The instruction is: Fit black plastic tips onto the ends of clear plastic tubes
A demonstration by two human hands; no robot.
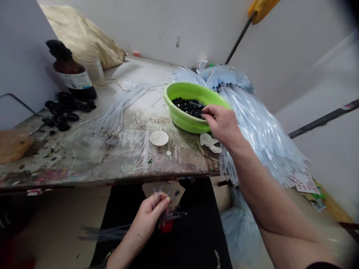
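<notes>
My left hand [153, 209], low over my lap, is closed around several clear plastic tubes [105, 232]. One of the tube ends by my thumb carries a black tip [176, 193]; more black ends lie just below it. Over the right rim of a green basin [182, 121] is my right hand [221, 121], thumb and fingers pinched together. Something dark shows at those fingertips, too small to make out. Small black parts [186, 107] cover the basin's bottom.
A big bundle of clear tubes [260, 130] hangs off the table's right side. A loose bunch of tubes [120, 106], a small white dish [159, 138], a brown bottle [74, 76] and black rings [63, 108] lie or stand on the worn table [112, 164].
</notes>
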